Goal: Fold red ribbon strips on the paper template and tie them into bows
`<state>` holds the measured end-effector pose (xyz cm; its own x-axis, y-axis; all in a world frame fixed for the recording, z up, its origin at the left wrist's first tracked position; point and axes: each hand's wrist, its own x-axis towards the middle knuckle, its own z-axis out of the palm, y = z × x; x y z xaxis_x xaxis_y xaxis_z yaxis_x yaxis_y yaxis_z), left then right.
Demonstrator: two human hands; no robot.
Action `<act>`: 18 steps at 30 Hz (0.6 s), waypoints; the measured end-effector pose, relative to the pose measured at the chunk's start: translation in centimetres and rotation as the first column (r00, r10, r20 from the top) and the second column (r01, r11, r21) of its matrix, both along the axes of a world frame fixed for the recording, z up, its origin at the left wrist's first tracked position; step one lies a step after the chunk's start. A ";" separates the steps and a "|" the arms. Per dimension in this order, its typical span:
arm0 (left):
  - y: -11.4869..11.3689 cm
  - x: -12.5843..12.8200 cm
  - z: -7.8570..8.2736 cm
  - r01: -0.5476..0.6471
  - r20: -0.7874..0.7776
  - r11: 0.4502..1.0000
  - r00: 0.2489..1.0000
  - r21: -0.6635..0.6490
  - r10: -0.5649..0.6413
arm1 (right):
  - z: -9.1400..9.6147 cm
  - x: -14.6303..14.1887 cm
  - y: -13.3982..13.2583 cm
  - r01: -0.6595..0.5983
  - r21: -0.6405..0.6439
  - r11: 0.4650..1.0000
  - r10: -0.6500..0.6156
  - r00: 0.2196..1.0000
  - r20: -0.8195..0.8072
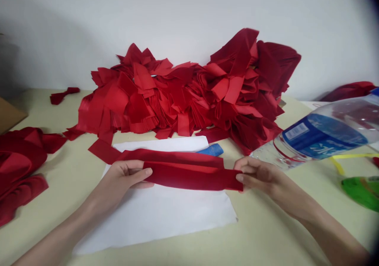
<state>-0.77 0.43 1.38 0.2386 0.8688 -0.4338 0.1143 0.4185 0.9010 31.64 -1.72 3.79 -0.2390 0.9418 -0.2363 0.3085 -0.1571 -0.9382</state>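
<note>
Left hand (122, 177) and right hand (259, 175) grip a folded red fabric strip (192, 176) by its ends, keeping it taut over the white paper sheet (156, 222).

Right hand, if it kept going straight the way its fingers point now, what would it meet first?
The right hand would run along the folded red cloth strip it pinches; past that, probably the left hand, though depth is hard to judge here.

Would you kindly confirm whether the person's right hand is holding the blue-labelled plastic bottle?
No, the right hand pinches one end of the red cloth strip, while the blue-labelled plastic bottle lies beyond it, ungripped.
</note>
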 end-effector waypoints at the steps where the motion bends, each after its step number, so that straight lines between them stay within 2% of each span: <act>1: -0.1 0.1 0.0 -0.002 -0.008 1.000 1.000 -0.002 0.002 | -0.1 0.1 0.0 0.018 0.023 1.000 -0.018 1.000 0.011; 11: -0.2 0.1 -0.6 -0.059 0.022 0.998 0.998 0.011 0.059 | -0.6 0.7 0.3 0.039 0.047 0.998 -0.044 0.993 0.108; 18: -0.1 0.5 -0.3 -0.167 0.011 0.986 0.986 -0.022 0.167 | -1.1 0.2 0.3 0.131 0.019 0.991 -0.131 0.991 0.029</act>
